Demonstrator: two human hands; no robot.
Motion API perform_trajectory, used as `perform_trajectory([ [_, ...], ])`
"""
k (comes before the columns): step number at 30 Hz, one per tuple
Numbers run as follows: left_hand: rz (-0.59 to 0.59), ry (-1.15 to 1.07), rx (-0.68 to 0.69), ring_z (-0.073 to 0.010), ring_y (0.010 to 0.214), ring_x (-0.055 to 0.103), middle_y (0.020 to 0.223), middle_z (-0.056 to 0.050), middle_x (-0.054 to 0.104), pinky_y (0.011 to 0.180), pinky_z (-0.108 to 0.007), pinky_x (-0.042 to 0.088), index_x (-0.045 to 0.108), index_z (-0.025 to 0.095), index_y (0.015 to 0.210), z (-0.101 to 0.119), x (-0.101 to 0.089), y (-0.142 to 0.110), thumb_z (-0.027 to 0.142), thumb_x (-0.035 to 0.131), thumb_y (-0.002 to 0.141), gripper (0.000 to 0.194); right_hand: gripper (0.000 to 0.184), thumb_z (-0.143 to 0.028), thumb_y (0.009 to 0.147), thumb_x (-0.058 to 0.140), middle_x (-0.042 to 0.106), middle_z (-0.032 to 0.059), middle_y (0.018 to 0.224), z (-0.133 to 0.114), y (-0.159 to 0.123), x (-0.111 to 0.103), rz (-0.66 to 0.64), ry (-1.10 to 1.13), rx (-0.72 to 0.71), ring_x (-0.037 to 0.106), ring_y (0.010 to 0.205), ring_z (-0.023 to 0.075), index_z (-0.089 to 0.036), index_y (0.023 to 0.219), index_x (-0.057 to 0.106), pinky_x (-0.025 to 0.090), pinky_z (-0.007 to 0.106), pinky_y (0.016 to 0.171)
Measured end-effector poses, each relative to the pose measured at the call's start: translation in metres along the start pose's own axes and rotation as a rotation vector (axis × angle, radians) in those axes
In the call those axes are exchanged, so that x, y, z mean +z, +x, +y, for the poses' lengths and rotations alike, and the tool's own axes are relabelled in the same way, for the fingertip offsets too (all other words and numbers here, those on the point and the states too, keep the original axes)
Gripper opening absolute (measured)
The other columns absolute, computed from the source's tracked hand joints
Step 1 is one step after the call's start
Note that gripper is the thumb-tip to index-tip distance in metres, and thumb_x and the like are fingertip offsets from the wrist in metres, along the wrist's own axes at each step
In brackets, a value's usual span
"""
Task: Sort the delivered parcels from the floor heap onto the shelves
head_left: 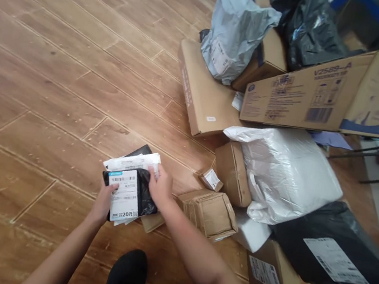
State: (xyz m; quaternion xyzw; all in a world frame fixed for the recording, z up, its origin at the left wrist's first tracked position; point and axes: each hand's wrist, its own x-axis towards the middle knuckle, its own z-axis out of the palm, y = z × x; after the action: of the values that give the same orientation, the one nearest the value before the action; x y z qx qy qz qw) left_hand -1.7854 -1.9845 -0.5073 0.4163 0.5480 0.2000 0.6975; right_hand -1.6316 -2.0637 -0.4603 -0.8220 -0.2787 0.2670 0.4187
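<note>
Parcel stack (134,186) located above the floor (49,108), label (123,201) on top facing up. Left hand (101,201): grip closed on the stack's left edge. Right hand (162,188): grip closed at its upper right corner. Gray bag (231,30) rests on a flat box (207,100), toward its far edge.

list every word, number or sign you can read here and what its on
"20元": bottom of the white label on the held black parcel.
"V2589-A" (second character possibly Z): long cardboard box.
Too small or blurred: that box's other print, that label's other text, the white papers behind it, side print on the flat box, and labels on the grey bag, small box, big dark parcel and lower carton.
</note>
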Motion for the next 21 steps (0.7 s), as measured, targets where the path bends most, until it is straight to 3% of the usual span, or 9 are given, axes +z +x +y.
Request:
perform_trajectory([
  [2, 0.059, 0.07, 0.057, -0.0326, 0.12, 0.061, 0.129, -0.013, 0.061, 0.105, -0.055, 0.048, 0.039, 0.024, 0.131, 0.001, 0.003, -0.001, 0.04, 0.078, 0.063, 0.08, 0.036, -0.044, 0.1, 0.04, 0.068, 0.0042, 0.085, -0.001, 0.002, -0.013, -0.055, -0.088, -0.114, 0.062, 0.079, 0.0182, -0.023, 0.092, 0.068, 0.048, 0.029, 0.077],
  [3, 0.064, 0.086, 0.069, -0.0309, 0.12, 0.061, 0.134, -0.014, 0.057, 0.106, -0.054, 0.047, 0.032, 0.025, 0.137, 0.003, 0.005, -0.002, 0.037, 0.083, 0.06, 0.093, 0.038, -0.044, 0.101, 0.038, 0.068, 0.0052, 0.091, 0.001, 0.008, -0.03, -0.063, -0.142, -0.176, 0.062, 0.085, 0.0183, -0.023, 0.096, 0.069, 0.047, 0.03, 0.08],
  [6, 0.056, 0.065, 0.021, -0.0275, 0.11, 0.066, 0.136, -0.015, 0.056, 0.1, -0.052, 0.052, 0.014, 0.029, 0.148, 0.011, 0.009, -0.005, 0.032, 0.088, 0.056, 0.118, 0.035, -0.044, 0.096, 0.05, 0.062, 0.0104, 0.113, 0.019, 0.035, -0.114, 0.14, -0.47, -0.208, 0.056, 0.108, 0.0244, -0.021, 0.12, 0.064, 0.044, 0.038, 0.095],
  [8, 0.012, 0.025, -0.084, -0.0272, 0.101, 0.069, 0.127, -0.015, 0.063, 0.091, -0.048, 0.057, 0.029, 0.026, 0.145, 0.016, 0.01, -0.004, 0.032, 0.089, 0.055, 0.108, 0.056, -0.04, 0.086, 0.065, 0.053, 0.0185, 0.131, 0.039, 0.052, -0.181, 0.373, -0.779, -0.034, 0.049, 0.121, 0.0333, -0.016, 0.135, 0.051, 0.04, 0.046, 0.1],
  [10, -0.074, -0.021, -0.187, -0.0267, 0.091, 0.071, 0.115, -0.013, 0.07, 0.08, -0.04, 0.061, 0.055, 0.019, 0.125, 0.019, 0.011, -0.003, 0.031, 0.089, 0.053, 0.081, 0.069, -0.037, 0.079, 0.073, 0.05, 0.0272, 0.132, 0.061, 0.061, -0.236, 0.525, -0.997, 0.265, 0.05, 0.119, 0.0395, -0.006, 0.135, 0.046, 0.042, 0.049, 0.096],
  [12, -0.139, -0.074, -0.25, -0.0259, 0.084, 0.073, 0.105, -0.012, 0.074, 0.071, -0.034, 0.062, 0.066, 0.016, 0.106, 0.021, 0.01, -0.001, 0.029, 0.089, 0.052, 0.06, 0.062, -0.036, 0.079, 0.073, 0.058, 0.0275, 0.119, 0.081, 0.058, -0.267, 0.382, -1.089, 0.406, 0.057, 0.11, 0.0381, -0.001, 0.125, 0.049, 0.045, 0.045, 0.089],
  [15, -0.137, -0.127, -0.285, -0.0262, 0.082, 0.074, 0.1, -0.01, 0.076, 0.067, -0.032, 0.063, 0.069, 0.016, 0.102, 0.023, 0.012, -0.001, 0.024, 0.088, 0.052, 0.054, 0.056, -0.034, 0.081, 0.07, 0.061, 0.0212, 0.115, 0.1, 0.041, -0.264, 0.221, -1.116, 0.34, 0.06, 0.103, 0.0319, -0.006, 0.124, 0.048, 0.046, 0.038, 0.085],
  [21, -0.137, -0.108, -0.258, -0.0252, 0.086, 0.074, 0.102, -0.01, 0.076, 0.07, -0.028, 0.063, 0.069, 0.016, 0.105, 0.029, 0.016, -0.01, 0.02, 0.088, 0.053, 0.055, 0.057, -0.021, 0.072, 0.072, 0.061, 0.0133, 0.12, 0.09, 0.008, -0.2, 0.039, -1.046, 0.02, 0.056, 0.104, 0.029, -0.015, 0.125, 0.053, 0.046, 0.038, 0.09],
])
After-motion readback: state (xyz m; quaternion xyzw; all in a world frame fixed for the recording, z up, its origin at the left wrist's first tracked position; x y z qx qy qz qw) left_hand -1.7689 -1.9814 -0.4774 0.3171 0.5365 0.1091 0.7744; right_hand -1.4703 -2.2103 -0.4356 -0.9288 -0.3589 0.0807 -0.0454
